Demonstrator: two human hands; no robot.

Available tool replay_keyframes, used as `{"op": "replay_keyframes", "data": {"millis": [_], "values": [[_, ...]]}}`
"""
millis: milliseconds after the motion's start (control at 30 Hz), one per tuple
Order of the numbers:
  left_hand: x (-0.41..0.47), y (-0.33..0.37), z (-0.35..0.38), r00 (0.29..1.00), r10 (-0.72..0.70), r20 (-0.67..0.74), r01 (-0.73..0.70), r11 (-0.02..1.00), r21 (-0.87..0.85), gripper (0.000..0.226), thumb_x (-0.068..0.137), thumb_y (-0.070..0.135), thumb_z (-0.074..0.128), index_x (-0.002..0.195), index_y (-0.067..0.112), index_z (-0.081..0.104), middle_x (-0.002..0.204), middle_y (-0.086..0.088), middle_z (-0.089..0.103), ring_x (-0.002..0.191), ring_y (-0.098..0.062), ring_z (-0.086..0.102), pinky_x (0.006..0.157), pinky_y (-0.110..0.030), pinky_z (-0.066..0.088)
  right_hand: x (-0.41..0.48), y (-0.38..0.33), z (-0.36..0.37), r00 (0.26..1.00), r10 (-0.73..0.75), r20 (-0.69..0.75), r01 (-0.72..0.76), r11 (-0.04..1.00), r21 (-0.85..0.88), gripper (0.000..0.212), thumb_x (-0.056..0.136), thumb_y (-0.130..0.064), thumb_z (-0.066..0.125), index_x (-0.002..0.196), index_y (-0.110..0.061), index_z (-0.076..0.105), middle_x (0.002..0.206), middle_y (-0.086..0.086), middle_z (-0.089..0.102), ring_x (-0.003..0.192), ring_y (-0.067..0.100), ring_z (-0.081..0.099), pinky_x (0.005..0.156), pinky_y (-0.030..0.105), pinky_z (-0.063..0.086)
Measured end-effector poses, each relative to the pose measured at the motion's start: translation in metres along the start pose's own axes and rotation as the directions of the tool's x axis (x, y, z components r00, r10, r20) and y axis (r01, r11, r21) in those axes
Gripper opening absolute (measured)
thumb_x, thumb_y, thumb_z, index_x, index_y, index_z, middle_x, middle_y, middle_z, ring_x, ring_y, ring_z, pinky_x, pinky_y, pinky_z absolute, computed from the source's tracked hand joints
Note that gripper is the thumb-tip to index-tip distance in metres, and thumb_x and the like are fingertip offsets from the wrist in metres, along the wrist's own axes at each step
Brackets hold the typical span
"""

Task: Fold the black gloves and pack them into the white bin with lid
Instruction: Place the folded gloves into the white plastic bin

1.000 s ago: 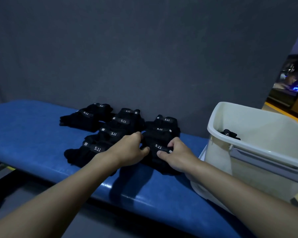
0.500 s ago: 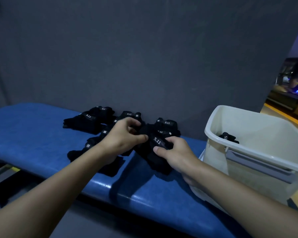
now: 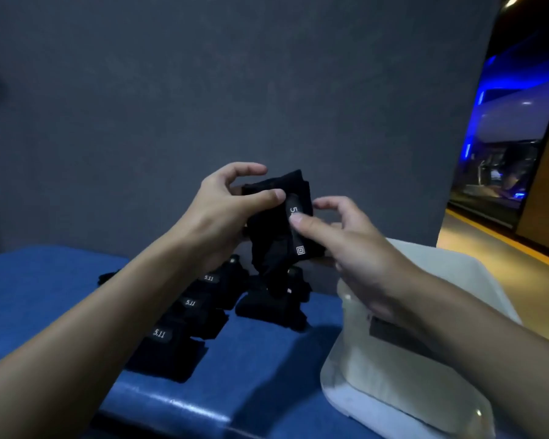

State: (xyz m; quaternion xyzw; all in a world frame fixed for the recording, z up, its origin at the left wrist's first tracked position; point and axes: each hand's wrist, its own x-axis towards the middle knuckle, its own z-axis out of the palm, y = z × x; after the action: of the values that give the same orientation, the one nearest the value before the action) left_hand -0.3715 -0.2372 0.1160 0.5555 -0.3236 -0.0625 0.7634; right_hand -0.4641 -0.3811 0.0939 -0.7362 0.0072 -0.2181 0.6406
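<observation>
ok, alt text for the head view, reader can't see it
Two bare hands hold a black glove up above a blue bench, the left hand gripping its top, the right hand pinching it beside the 5.11 label. More black gloves lie on the bench below; a white bin stands to the right.

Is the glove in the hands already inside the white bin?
No, the left hand and right hand hold the glove up in the air above the bench, outside the bin.
</observation>
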Motion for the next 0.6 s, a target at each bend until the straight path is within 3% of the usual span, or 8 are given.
{"op": "replay_keyframes", "data": {"millis": [67,133,300,400,500,600], "values": [[0.011,0.003,0.019,0.998,-0.006,0.064,0.007,1.0,-0.003,0.043,0.083,0.003,0.074,0.121,0.012,0.058,0.092,-0.014,0.071,0.07,-0.024,0.07,0.065,-0.036,0.059,-0.002,-0.01,-0.025,1.0,-0.006,0.001,0.006,1.0,0.008,0.05,0.086,-0.029,0.072,0.128,-0.032,0.044,0.112,0.009,0.072,0.098,0.021,0.071,0.092,0.041,0.053],[0.021,0.002,0.041,0.994,-0.018,0.112,0.018,1.0,0.007,0.042,0.083,0.003,0.075,0.121,0.012,0.059,0.094,-0.014,0.07,0.07,-0.023,0.07,0.063,-0.035,0.059,-0.007,-0.014,-0.049,1.0,-0.017,-0.004,0.017,1.0,-0.003,0.052,0.087,-0.022,0.07,0.13,-0.03,0.042,0.103,0.009,0.075,0.092,0.021,0.072,0.093,0.045,0.053],[0.042,-0.014,0.098,0.973,-0.084,0.214,0.077,0.996,0.041,0.045,0.084,0.009,0.076,0.124,0.015,0.056,0.101,-0.014,0.07,0.076,-0.021,0.072,0.069,-0.033,0.061,-0.02,-0.014,-0.098,0.988,-0.016,-0.154,0.015,1.0,-0.012,0.049,0.088,-0.013,0.069,0.129,-0.019,0.043,0.098,0.015,0.074,0.08,0.02,0.071,0.067,0.037,0.059],[0.051,-0.034,0.125,0.945,-0.123,0.305,0.091,0.989,0.115,0.056,0.084,0.013,0.076,0.13,0.024,0.047,0.106,-0.015,0.071,0.082,-0.024,0.073,0.076,-0.036,0.061,-0.025,-0.009,-0.126,0.96,-0.01,-0.28,0.021,0.999,0.034,0.047,0.089,-0.009,0.068,0.127,-0.016,0.042,0.101,0.019,0.072,0.08,0.024,0.072,0.065,0.038,0.062],[0.056,-0.056,0.143,0.883,-0.145,0.446,0.1,0.987,0.123,0.058,0.086,0.007,0.073,0.127,0.033,0.041,0.09,-0.012,0.073,0.075,-0.026,0.071,0.065,-0.036,0.057,-0.026,0.0,-0.149,0.932,0.021,-0.361,-0.002,0.999,0.054,0.046,0.089,-0.009,0.067,0.126,-0.015,0.041,0.1,0.018,0.072,0.08,0.024,0.073,0.063,0.036,0.061],[0.064,-0.075,0.156,0.845,-0.158,0.512,0.123,0.987,0.1,0.051,0.088,-0.001,0.069,0.122,0.029,0.047,0.099,-0.017,0.072,0.08,-0.028,0.071,0.067,-0.038,0.057,-0.024,0.008,-0.168,0.916,0.03,-0.4,-0.028,1.0,0.011,0.041,0.09,-0.01,0.067,0.121,-0.015,0.042,0.092,0.014,0.073,0.076,0.022,0.074,0.065,0.037,0.062]]}}
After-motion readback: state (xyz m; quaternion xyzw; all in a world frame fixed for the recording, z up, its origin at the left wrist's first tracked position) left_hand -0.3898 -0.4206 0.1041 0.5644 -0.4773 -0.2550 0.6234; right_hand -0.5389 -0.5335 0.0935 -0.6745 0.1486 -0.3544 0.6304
